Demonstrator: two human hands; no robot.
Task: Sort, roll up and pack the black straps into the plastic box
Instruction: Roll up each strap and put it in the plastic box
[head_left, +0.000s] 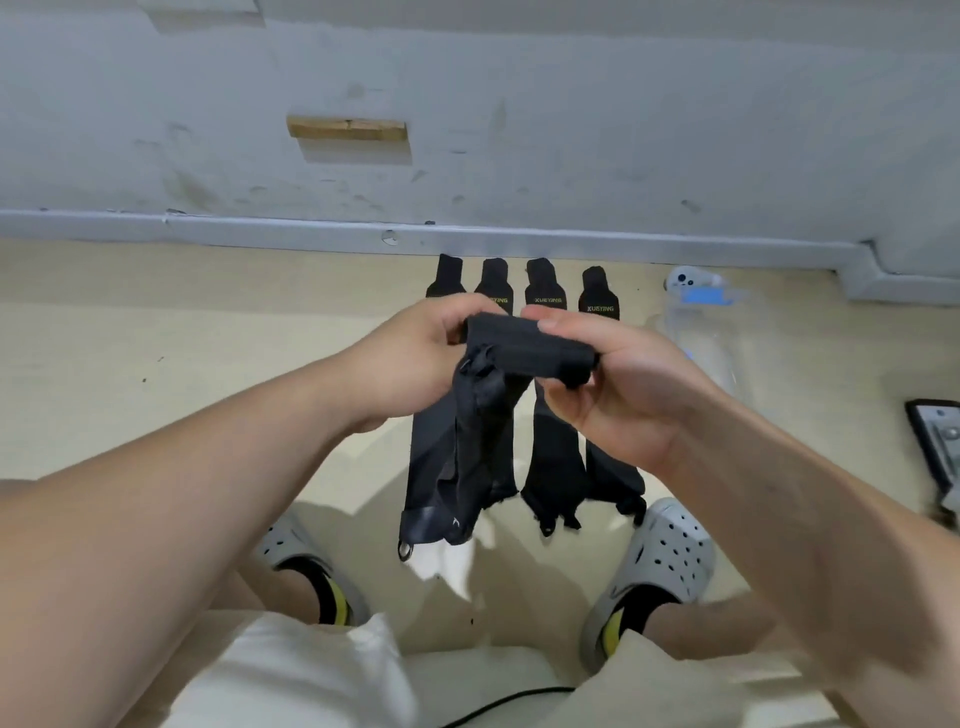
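I count four black straps laid side by side on the floor against the wall, yellow lettering showing on three of them, plus a fifth strap up in the hands. Left hand is curled closed on the left end of that strap, thumb on top. Right hand is closed on the right end, fingers wrapped under, thumb across the top. Upper part of the held strap looks partly rolled between the two hands; the rest hangs loose down in front of the floor straps, metal ring at the bottom end. One clear plastic box sits on the floor to the right of the row, near but apart. Two grey clogs below.
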